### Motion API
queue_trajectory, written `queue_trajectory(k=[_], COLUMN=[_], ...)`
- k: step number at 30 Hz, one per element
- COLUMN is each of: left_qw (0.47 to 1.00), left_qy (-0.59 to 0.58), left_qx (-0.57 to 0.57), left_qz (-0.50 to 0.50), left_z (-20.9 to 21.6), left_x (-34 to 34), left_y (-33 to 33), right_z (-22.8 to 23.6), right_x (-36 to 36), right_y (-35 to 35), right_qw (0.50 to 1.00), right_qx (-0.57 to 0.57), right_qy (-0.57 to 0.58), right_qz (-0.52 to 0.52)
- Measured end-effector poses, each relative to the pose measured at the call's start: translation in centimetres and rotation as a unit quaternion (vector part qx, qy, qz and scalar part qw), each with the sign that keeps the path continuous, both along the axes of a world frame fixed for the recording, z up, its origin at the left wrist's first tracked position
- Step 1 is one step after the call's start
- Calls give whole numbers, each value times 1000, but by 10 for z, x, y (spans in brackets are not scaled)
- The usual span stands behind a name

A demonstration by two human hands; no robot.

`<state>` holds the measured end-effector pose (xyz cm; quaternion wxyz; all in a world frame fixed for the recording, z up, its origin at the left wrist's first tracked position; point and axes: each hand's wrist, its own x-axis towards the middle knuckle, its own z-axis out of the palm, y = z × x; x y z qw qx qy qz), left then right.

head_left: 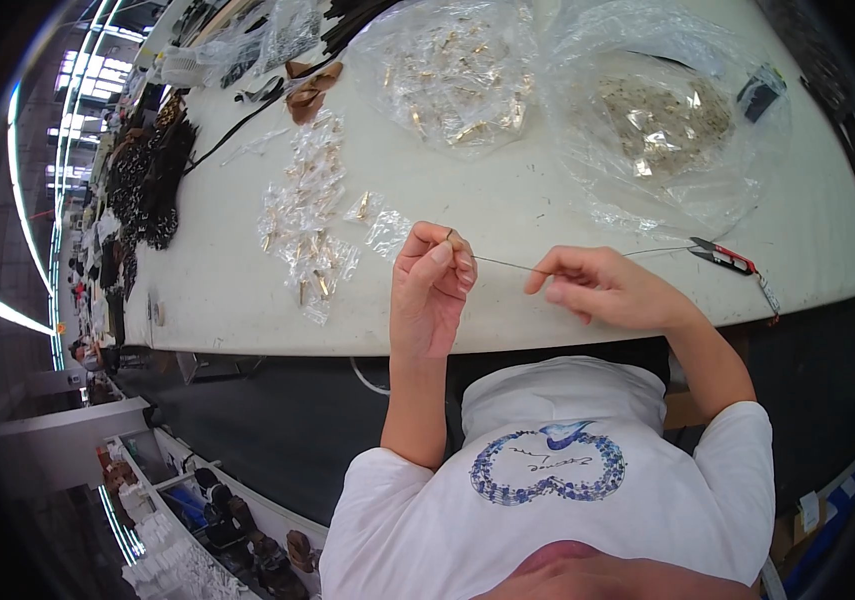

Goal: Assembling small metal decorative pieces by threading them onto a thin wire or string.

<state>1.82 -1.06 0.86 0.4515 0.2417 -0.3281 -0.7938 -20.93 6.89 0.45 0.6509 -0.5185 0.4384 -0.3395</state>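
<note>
A thin dark cord (503, 264) stretches between my hands above the near part of the white table. My left hand (429, 290) is raised with its palm toward me, thumb and fingers pinched on one end; a small bit of the cord shows above the fingertips. Thumb and forefinger of my right hand (612, 288) close on the cord further along. Past that hand, the cord trails right toward red-and-black thread snips (723, 256) lying near the table's front edge. Just beyond my left hand is a small clear plastic bag (387, 233).
Several small clear bags with gold-coloured pieces (312, 240) lie left of my hands on the white table (212, 290). Behind are a large bag of similar packets (457, 75) and an open plastic bag of a tangled beige mass (672, 120). Dark material (147, 180) lines the left edge.
</note>
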Motion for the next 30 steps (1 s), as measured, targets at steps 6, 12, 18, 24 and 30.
queue_trajectory(k=[6,12,18,24,30], left_qw=[990,982,982,986,981], left_qy=[0,-53,-20,-27,-147], left_qx=[41,27,31,12,-38], left_qz=[135,179,187,165,124], left_z=[-17,-24,-14,-12,-16], left_x=[55,73,88,70,36], left_y=[-24,-30,-31,-25,-9], right_z=[14,25,22,-2,12], right_x=[-101,-160,-183,-235,-262], right_y=[-1,27,43,65,78], right_qw=[952,888,814,825,778], right_qx=[-136,-154,-216,-205,-192], right_qy=[132,268,309,93,-338], right_qz=[-239,-341,-443,-518,-493])
